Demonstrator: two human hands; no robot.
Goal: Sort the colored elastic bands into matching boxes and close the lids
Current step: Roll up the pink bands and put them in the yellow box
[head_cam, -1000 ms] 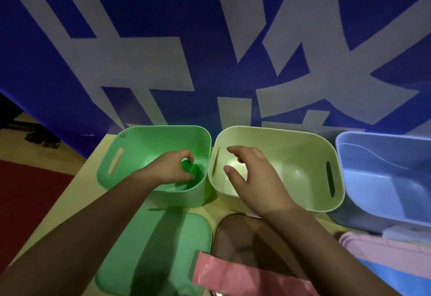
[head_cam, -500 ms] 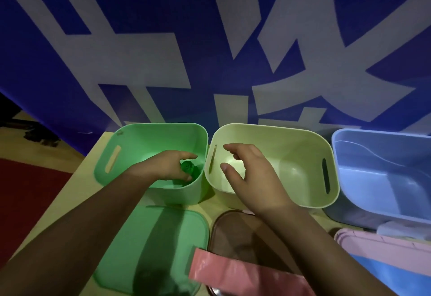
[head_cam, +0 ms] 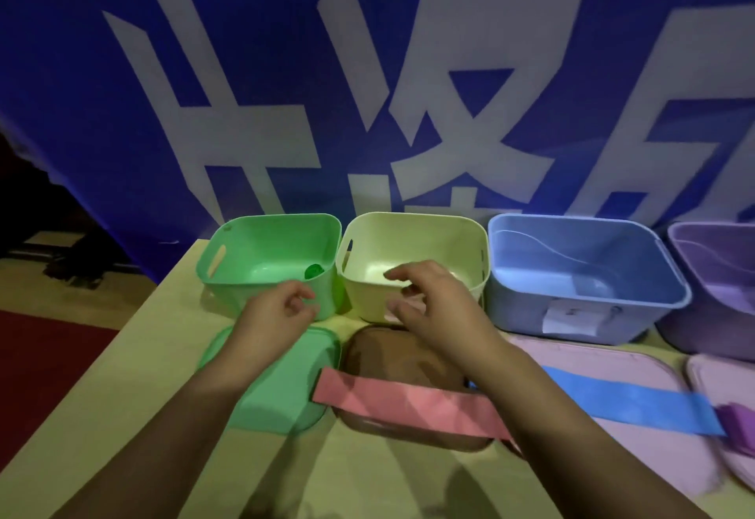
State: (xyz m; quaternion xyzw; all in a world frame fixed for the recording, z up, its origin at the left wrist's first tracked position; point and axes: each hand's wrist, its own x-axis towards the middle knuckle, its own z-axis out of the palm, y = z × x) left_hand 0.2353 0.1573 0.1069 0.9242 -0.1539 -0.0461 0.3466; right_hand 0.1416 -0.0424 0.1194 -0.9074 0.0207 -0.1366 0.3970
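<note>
Although the big blue banner with pale lettering (head_cam: 367,89) fills everything from nine round to three o'clock, the work sits on the pale wooden table (head_cam: 122,416) beneath it, where four open plastic boxes stand in a row: the blue rectangular plastic box (head_cam: 588,281) at two o'clock, the purple plastic box (head_cam: 715,273) at three, cut off by the frame edge, the pale yellow plastic box (head_cam: 412,245) at twelve and the green plastic box (head_cam: 269,249) at eleven. In front of them lie the flat lids: a pink lid (head_cam: 613,449) at four o'clock, a green lid (head_cam: 282,396) at seven and a brown lid (head_cam: 400,375) at six. A long pink elastic band (head_cam: 408,404) lies across the brown lid, a blue elastic band (head_cam: 629,400) across the pink lid, and a small purple band (head_cam: 735,420) just beside the blue one's far end. The rolled green elastic band (head_cam: 313,271) rests inside the green box, at its right wall. The left hand (head_cam: 278,314) hangs in front of that box with fingers loosely curled, holding nothing; the right hand (head_cam: 433,302) hovers at the yellow box's near wall, fingers spread and empty. The green band looks sorted, so the next move likely calls for either lifting the green lid onto its box or picking up another band, which must go flat into its matching colour.
</note>
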